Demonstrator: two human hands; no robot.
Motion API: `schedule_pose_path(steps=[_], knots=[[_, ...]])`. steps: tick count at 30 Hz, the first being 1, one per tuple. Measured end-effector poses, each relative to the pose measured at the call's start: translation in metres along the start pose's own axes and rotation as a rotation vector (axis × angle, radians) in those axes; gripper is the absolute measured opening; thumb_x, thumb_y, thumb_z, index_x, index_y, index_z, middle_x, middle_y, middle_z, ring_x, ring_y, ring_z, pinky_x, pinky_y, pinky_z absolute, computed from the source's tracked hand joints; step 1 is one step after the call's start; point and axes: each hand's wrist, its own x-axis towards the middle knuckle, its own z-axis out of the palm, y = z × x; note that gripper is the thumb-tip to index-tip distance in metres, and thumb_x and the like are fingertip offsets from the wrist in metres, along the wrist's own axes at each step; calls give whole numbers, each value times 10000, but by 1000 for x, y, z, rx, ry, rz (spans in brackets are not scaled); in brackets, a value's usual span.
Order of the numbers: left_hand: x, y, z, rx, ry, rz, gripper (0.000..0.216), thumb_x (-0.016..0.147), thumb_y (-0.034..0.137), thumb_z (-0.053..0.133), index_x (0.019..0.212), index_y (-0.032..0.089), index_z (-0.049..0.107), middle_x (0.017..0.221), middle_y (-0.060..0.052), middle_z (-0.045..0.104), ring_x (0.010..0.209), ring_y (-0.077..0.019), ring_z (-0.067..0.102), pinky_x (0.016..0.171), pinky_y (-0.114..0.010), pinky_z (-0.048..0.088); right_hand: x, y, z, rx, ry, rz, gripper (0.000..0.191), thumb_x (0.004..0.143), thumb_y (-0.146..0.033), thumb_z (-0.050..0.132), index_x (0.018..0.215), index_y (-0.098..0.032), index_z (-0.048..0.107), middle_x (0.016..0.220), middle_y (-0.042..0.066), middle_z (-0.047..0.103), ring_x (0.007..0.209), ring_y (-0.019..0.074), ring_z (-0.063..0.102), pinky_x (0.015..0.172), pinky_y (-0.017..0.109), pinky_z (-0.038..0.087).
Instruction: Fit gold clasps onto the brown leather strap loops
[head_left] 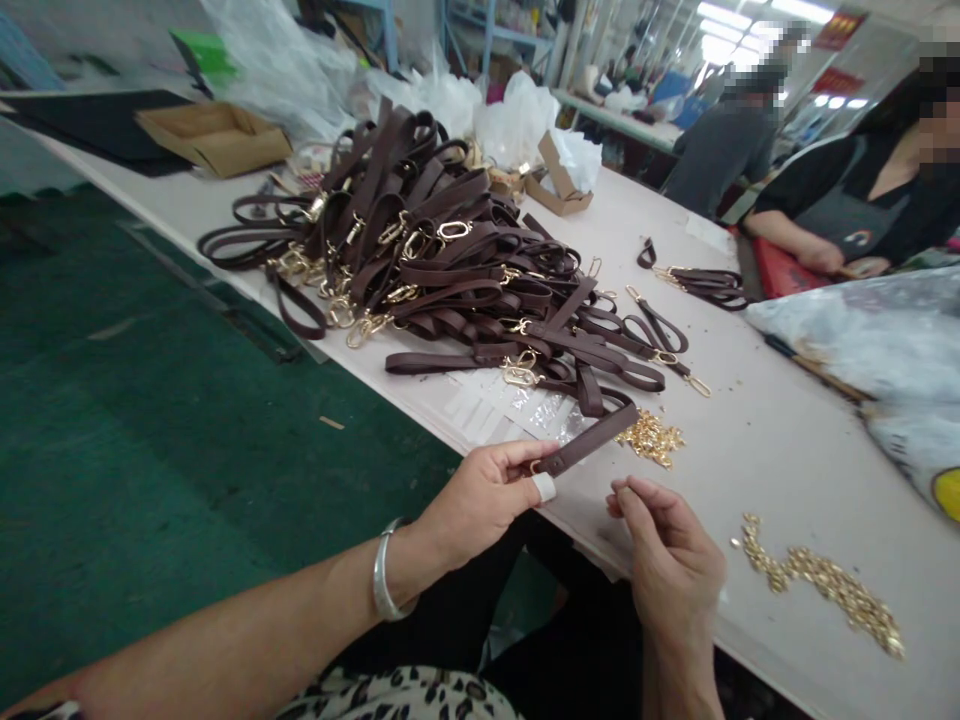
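My left hand (487, 500) pinches the end of a dark brown leather strap (596, 440) near a gold ring, with white tape on the thumb. The strap's other end loops back toward the pile. Just right of it, over the table's edge, my right hand (667, 540) has its thumb and fingertips pressed together; anything between them is too small to make out. Beyond the hands lies a large heap of brown straps (465, 270) with gold clasps. Small gold hardware pieces (651, 440) form a little pile behind my right hand, and more gold pieces (832, 590) are strewn to its right.
On the white table (720, 440), a few more straps (705, 287) lie at the back right. An open cardboard box (214, 140) and clear plastic bags (517, 115) stand behind the heap. A co-worker (847, 200) sits across, near a full plastic bag (885, 330).
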Motion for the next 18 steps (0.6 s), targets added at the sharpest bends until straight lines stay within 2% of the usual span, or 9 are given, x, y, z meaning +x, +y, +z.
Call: schedule_pose_path(steps=[2,6,9,13,18], knots=[[0,-5,6,19,-28,24,407,749,171,744,1155,154,726,1047,-68,764,977,-203,687,927,-357,527,-13,-8,4,194,-56,95,294,804,-392,778,983,-168,716,847,66,763,695,182,711,662,321,596],[-3,-7,15,72,-81,61,268,794,160,704,1056,146,759,894,-52,768,875,-187,703,878,-343,565,-25,-14,12,383,-166,140,215,801,-350,783,909,-173,726,796,57,747,684,177,699,635,321,603],[-5,-7,19,72,-124,63,231,812,127,674,1021,146,772,852,-34,767,795,-156,697,843,-306,568,-24,-16,13,360,-193,175,220,786,-356,794,888,-167,748,756,47,732,662,163,676,630,304,592],[-6,-9,20,119,-105,82,230,817,110,657,1008,156,778,913,-33,784,842,-160,704,849,-284,561,-22,-15,10,285,-234,246,241,763,-379,810,889,-179,765,721,21,717,636,146,658,620,278,572],[-9,-12,16,380,-59,183,234,822,104,645,1004,166,778,946,-41,775,907,-178,704,866,-281,552,-23,-16,8,270,-274,223,197,775,-365,795,868,-197,752,746,1,703,673,138,641,654,273,547]])
